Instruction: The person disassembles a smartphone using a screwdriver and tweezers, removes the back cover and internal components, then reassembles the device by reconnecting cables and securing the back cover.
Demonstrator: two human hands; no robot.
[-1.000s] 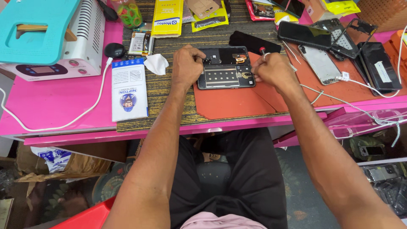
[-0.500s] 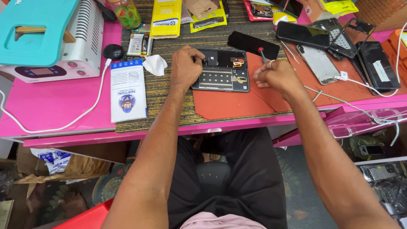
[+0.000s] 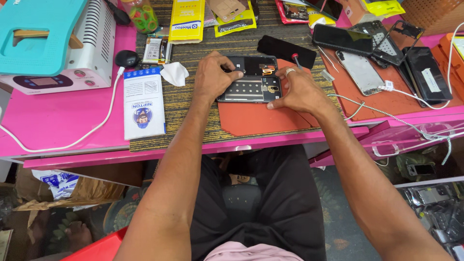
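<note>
Now shifted a little against half a second back: opened phone (image 3: 249, 79) turned slightly and lying nearer the frame centre, right hand (image 3: 296, 91) moved in from the phone's right side to rest against its right edge.

Counted across the bench: one opened phone, back cover off, boards and a gold connector exposed, lying partly on the orange work mat (image 3: 261, 118) just above frame centre. One red-handled screwdriver (image 3: 296, 60) poking up behind the right hand. One black phone panel (image 3: 285, 49) just above the opened phone. Three more dark phones or screens plus one bare phone frame (image 3: 386, 41) and one silver back plate (image 3: 360, 72) at upper right. One white-and-teal heating machine (image 3: 53, 53) at upper left. One white booklet (image 3: 143, 102) left of centre, one crumpled white tissue (image 3: 174, 73) beside it. Two yellow packets (image 3: 186, 19) along the top edge.

Left hand (image 3: 215, 77) palm down, wrist bent, fingers curled over the phone's upper left corner, fingertips pressing onto the inner frame; closed loosely, pinning rather than clasping. Right hand palm down with a ring on one finger, thumb stretched along the phone's lower right edge, other fingers bunched around the screwdriver shaft; exact hold on the tool hard to make out. Both forearms reaching up from the bottom of the frame, converging on the phone.
</note>
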